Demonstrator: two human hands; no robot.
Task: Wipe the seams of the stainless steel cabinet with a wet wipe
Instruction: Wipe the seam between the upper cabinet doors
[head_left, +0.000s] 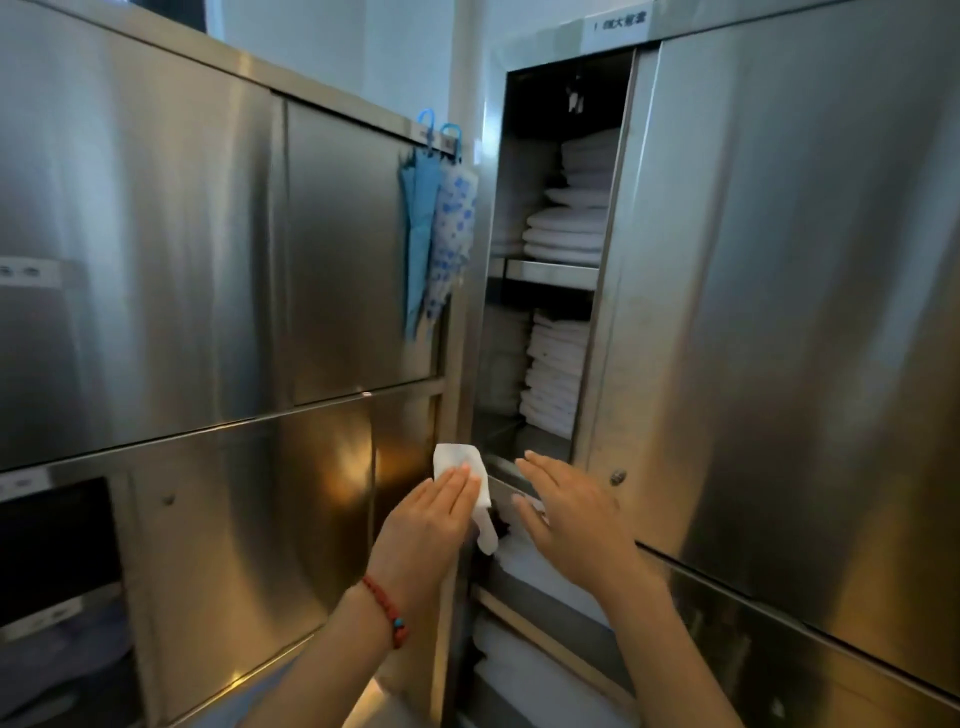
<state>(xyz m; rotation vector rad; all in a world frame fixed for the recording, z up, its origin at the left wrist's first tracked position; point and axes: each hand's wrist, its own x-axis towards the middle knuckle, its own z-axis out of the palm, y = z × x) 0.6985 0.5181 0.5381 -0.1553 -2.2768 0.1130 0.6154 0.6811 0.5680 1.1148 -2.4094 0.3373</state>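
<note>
My left hand (426, 525) presses a white wet wipe (464, 480) flat against the vertical edge of the stainless steel cabinet (457, 395), where the left cabinet meets the open one. The fingers lie straight over the wipe, and its lower corner hangs below the palm. A red bead bracelet sits on that wrist. My right hand (571, 514) is spread open with its fingers apart, resting at the horizontal rail (511, 475) at the bottom of the open compartment, and holds nothing.
Stacks of folded white linen (566, 234) fill the shelves of the open compartment, with more below (540, 670). Two folded umbrellas (436, 223) hang from the left cabinet's top edge. A large steel sliding door (779, 312) stands at the right.
</note>
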